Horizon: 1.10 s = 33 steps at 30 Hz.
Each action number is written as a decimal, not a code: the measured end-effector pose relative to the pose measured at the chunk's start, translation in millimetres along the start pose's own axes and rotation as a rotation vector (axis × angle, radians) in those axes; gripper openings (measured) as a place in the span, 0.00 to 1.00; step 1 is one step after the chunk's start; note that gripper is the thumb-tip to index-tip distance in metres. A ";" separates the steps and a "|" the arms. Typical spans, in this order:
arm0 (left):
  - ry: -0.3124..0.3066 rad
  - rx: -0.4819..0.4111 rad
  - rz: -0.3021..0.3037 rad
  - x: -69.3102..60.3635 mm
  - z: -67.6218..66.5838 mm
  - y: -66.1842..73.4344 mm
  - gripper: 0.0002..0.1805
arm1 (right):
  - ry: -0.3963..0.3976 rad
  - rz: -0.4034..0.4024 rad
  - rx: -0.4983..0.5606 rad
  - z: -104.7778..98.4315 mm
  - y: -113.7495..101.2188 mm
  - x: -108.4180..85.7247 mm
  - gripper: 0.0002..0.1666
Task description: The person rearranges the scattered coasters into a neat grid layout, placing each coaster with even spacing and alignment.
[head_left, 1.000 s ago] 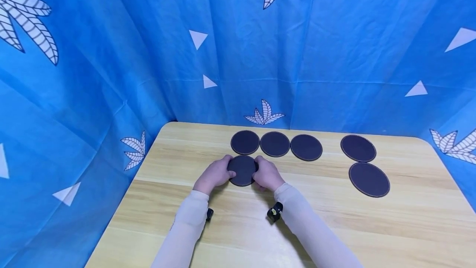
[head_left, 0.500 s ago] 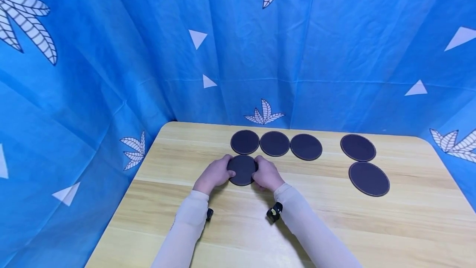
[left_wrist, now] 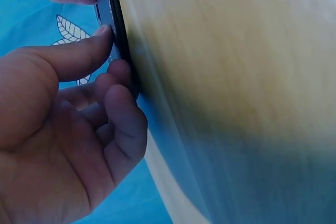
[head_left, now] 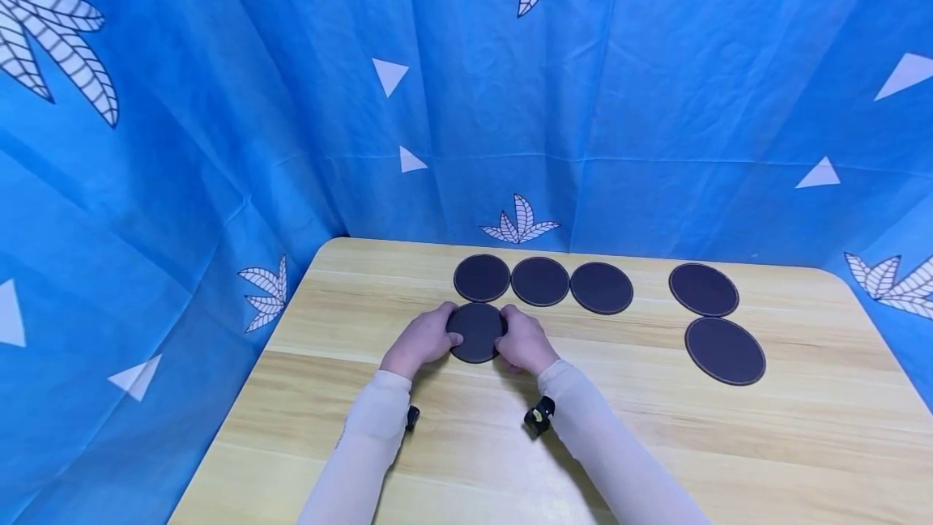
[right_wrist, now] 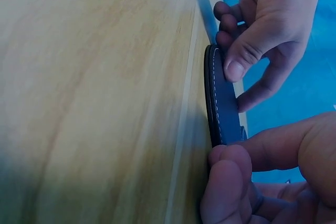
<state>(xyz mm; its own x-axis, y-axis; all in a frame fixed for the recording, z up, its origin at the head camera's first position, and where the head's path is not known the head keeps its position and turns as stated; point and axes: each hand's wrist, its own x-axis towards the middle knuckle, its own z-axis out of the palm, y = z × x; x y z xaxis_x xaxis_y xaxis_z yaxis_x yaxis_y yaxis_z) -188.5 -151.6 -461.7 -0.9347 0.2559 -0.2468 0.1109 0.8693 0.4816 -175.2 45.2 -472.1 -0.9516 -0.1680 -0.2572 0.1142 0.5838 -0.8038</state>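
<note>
A round dark coaster [head_left: 477, 333] with a pale stitched rim lies flat on the wooden table, held from both sides. My left hand [head_left: 421, 340] grips its left edge, the thumb over the top and the other fingers curled at the rim. On the opposite edge my right hand [head_left: 526, 343] holds it in the same manner. Edge-on in the right wrist view, the coaster [right_wrist: 227, 103] looks like two layers, one on the other. Just behind it sits another round coaster [head_left: 482, 278], touching or almost touching it.
Along the back run two more coasters, a middle one [head_left: 539, 281] and a right one [head_left: 601, 288], side by side. Farther right are a back coaster [head_left: 703, 289] and a front coaster [head_left: 725, 350]. A blue patterned curtain [head_left: 466, 104] hangs behind the table [head_left: 816, 428].
</note>
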 end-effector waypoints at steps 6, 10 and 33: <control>-0.004 0.019 -0.005 -0.3 -2.3 1.2 0.31 | 0.031 -0.033 -0.073 1.3 0.8 -1.0 0.30; -0.001 0.030 -0.008 -0.1 -2.1 1.2 0.31 | 0.044 -0.042 -0.076 1.6 1.6 -1.3 0.29; -0.005 0.033 -0.032 -2.3 -3.9 4.7 0.31 | 0.057 -0.033 -0.060 1.7 -0.3 -4.2 0.28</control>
<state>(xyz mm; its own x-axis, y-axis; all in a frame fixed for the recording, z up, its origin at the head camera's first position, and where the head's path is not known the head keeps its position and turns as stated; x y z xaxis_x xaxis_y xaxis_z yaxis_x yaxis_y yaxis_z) -187.2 -149.7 -455.7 -0.9362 0.2299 -0.2659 0.0923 0.8907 0.4452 -170.7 44.4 -471.7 -0.9696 -0.1433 -0.1983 0.0665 0.6258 -0.7771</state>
